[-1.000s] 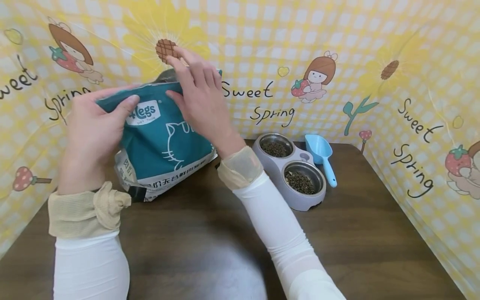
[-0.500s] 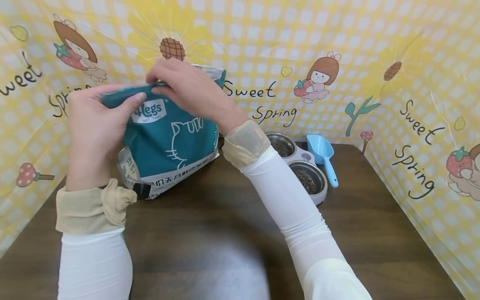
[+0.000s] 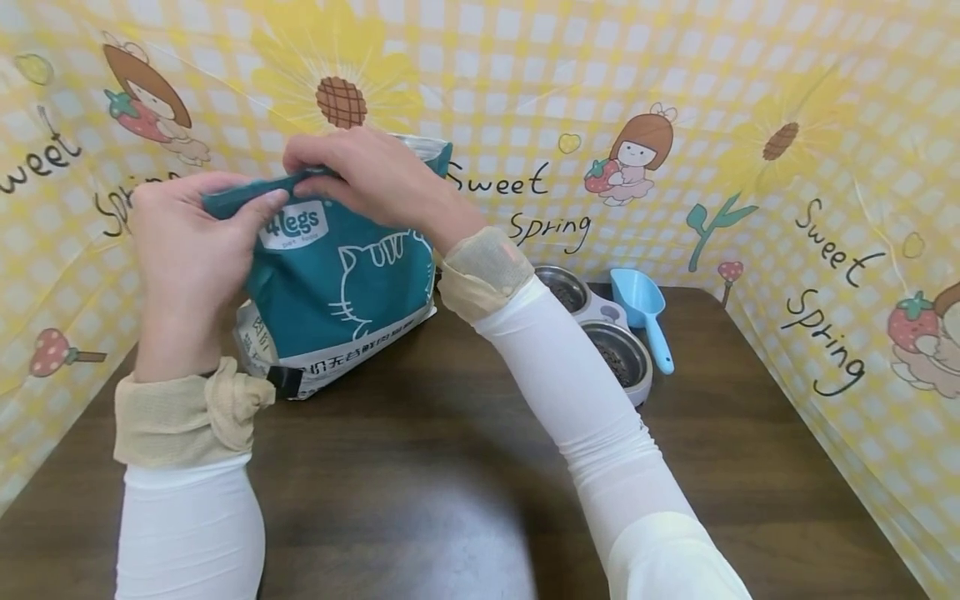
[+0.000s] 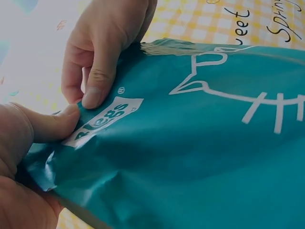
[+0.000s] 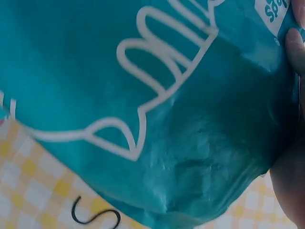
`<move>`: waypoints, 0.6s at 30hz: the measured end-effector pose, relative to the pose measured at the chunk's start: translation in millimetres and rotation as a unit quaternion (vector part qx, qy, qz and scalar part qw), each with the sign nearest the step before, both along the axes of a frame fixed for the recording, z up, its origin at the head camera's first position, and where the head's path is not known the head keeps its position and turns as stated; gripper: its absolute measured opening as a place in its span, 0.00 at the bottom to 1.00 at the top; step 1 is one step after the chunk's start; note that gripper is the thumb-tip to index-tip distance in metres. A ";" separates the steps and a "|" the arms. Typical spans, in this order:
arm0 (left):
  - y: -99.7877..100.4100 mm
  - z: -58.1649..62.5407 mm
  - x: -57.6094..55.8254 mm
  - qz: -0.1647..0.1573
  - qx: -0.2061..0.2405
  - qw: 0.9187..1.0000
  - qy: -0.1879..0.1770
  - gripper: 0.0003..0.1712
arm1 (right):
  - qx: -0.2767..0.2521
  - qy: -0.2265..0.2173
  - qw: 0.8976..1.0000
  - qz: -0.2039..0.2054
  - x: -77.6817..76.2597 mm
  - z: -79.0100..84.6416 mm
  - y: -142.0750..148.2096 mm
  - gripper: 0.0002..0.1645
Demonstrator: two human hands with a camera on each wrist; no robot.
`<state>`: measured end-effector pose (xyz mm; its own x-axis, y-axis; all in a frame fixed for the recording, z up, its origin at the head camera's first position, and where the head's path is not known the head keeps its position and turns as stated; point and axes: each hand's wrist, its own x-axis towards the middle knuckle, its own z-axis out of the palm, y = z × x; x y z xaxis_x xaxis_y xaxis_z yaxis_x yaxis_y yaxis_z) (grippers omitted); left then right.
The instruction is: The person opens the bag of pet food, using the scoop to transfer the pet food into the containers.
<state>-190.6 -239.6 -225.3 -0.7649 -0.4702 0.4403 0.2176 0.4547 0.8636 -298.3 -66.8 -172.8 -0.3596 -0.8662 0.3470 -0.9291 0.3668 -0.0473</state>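
Note:
A teal bag of pet food (image 3: pixel 330 283) with a white cat outline stands at the left of the table. My left hand (image 3: pixel 198 242) grips its top left corner, thumb on the front by the printed logo. Close beside it, my right hand (image 3: pixel 375 179) pinches the top edge, thumb in front and fingers behind. In the left wrist view the thumb of the left hand (image 4: pixel 38 124) nearly meets the right hand (image 4: pixel 102 52) at the rim. The right wrist view is mostly filled by the bag (image 5: pixel 143 95), with part of the right hand (image 5: pixel 290 186) at its edge.
Right of the bag, a grey double pet bowl (image 3: pixel 633 387) holding brown kibble is partly hidden by my right forearm. A light blue scoop (image 3: pixel 640 300) lies beside it. A yellow checked cloth (image 3: pixel 487 75) hangs behind the brown table (image 3: pixel 405 492).
My right hand has moved left along the bag's top, from raised fingers over the opening to pinching the edge beside my left hand. The left hand keeps its grip.

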 end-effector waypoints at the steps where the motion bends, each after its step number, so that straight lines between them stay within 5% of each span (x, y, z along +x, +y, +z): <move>1: -1.5 -0.3 0.5 -0.001 -0.010 1.000 0.000 0.16 | -0.004 0.000 1.000 0.002 -0.1 -0.9 -0.6 0.15; 8: -10.8 -0.6 3.0 -0.012 -0.069 0.997 -0.028 0.25 | -0.037 0.020 0.999 0.024 -2.9 -7.4 -3.9 0.14; 14: 1.3 -2.5 -4.3 0.016 -0.042 0.998 0.038 0.16 | -0.053 0.018 0.998 0.035 -6.0 -10.1 -2.6 0.15; 18: 6.8 -5.4 -5.3 0.031 -0.058 0.995 0.074 0.13 | -0.008 0.029 0.999 0.018 -6.6 -7.1 -2.4 0.22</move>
<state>-195.9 -232.8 -230.7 -0.6584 -0.4532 0.6009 0.3080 0.5663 0.7645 -304.9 -69.1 -179.9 -0.3064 -0.8729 0.3797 -0.9433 0.3319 0.0017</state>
